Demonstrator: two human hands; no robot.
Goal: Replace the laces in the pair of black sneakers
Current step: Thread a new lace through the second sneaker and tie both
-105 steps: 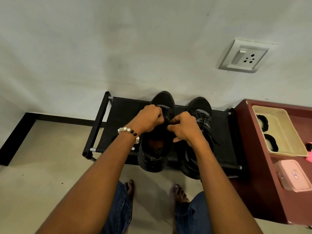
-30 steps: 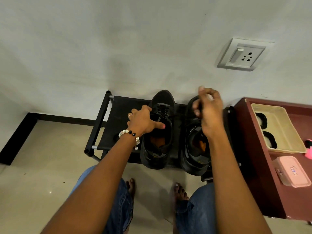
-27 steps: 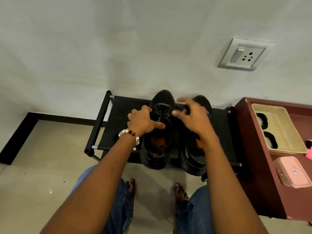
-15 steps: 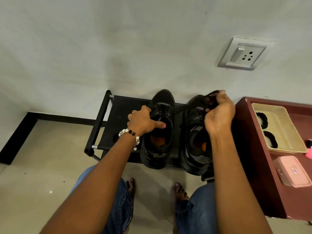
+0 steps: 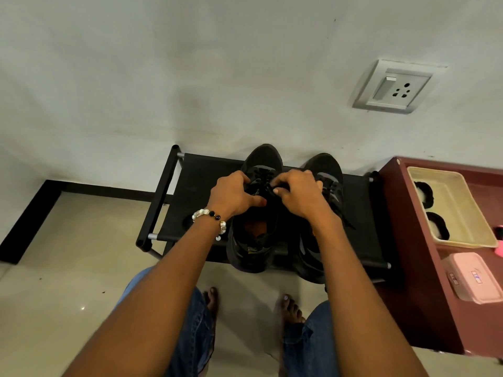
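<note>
Two black sneakers (image 5: 285, 213) stand on the shoe rack (image 5: 190, 186). Left hand (image 5: 234, 195) grips the left sneaker (image 5: 258, 202); right hand (image 5: 299, 195) fingers pinch its lace (image 5: 268, 189). Lacing appears unfinished; the right sneaker's progress cannot be judged.

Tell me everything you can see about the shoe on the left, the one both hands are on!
The left sneaker is all black, with a rounded toe pointing at the wall and its heel hanging over the front edge of the black shoe rack. Its opening shows a dark orange-brown insole. Black laces cross its top. The left hand grips its left side and the right hand pinches at the laces. It stands upright, close beside the other sneaker.
</note>
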